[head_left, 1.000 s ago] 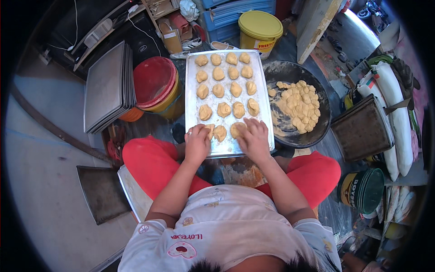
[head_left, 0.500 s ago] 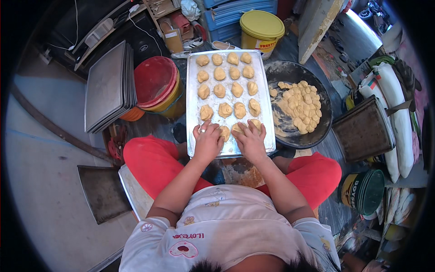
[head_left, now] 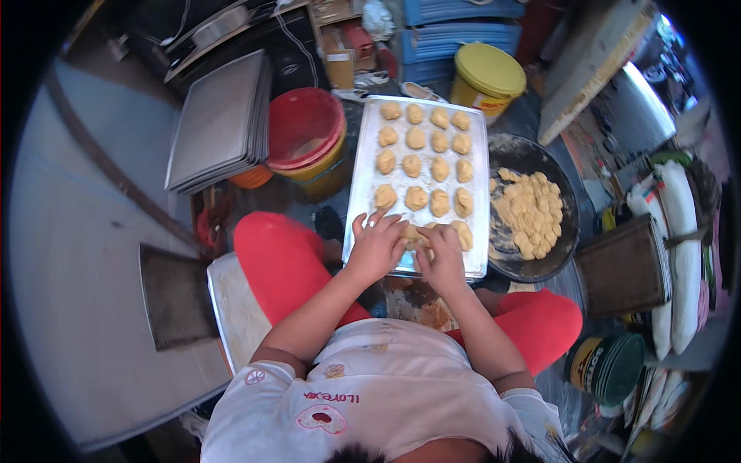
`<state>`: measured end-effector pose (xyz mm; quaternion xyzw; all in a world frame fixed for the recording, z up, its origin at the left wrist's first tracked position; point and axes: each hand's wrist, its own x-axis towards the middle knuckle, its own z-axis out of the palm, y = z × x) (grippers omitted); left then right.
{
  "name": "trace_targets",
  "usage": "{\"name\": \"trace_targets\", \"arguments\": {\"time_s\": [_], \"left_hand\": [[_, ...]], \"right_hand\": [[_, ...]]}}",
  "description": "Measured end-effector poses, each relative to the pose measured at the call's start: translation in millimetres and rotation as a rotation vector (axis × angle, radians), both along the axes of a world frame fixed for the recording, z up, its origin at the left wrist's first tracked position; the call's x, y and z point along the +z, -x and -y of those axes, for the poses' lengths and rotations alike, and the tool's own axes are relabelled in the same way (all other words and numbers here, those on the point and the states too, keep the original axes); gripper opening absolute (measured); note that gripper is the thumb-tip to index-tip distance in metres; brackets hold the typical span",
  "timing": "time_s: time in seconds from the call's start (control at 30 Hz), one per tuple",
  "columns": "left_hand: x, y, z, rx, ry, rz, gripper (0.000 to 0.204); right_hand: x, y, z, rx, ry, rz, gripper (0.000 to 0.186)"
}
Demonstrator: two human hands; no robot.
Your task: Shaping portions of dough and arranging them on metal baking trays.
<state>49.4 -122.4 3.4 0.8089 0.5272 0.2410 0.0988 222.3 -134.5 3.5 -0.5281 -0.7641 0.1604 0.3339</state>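
Several rounded lumps of yellowish dough [head_left: 440, 203] lie in rows on a silver baking tray [head_left: 364, 189] in front of me. At the tray's near end, my left hand [head_left: 376, 251] and my right hand [head_left: 445, 262] close in from both sides on one dough piece [head_left: 415, 234]. Their fingertips press on it, partly hiding it. Part of another lump shows just behind my right fingers, and one more lump [head_left: 463, 235] sits to their right. A wide black pan [head_left: 570, 231] right of the tray holds a pile of cut dough pieces [head_left: 532, 212].
Left of the tray stand a red tub [head_left: 305, 116] in a yellow bucket and a stack of baking trays [head_left: 220, 116]. A yellow lidded bucket [head_left: 488, 73] is behind it. On the right are dark trays [head_left: 625, 266], white sacks [head_left: 679, 255] and a green bucket [head_left: 617, 370].
My head view has shifted, so the scene sits further right and lower. My hands, earlier apart over separate lumps, have come together on one dough piece.
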Motion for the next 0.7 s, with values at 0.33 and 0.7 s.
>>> {"name": "trace_targets", "arguments": {"time_s": [0.33, 0.7], "left_hand": [[79.1, 168.2, 51.9, 0.666, -0.349, 0.486, 0.036], [-193.5, 343.1, 284.2, 1.597, 0.479, 0.499, 0.073]], "right_hand": [[98.0, 211.2, -15.2, 0.733, -0.292, -0.535, 0.024], [-31.1, 339.6, 12.7, 1.277, 0.290, 0.570, 0.054]]}}
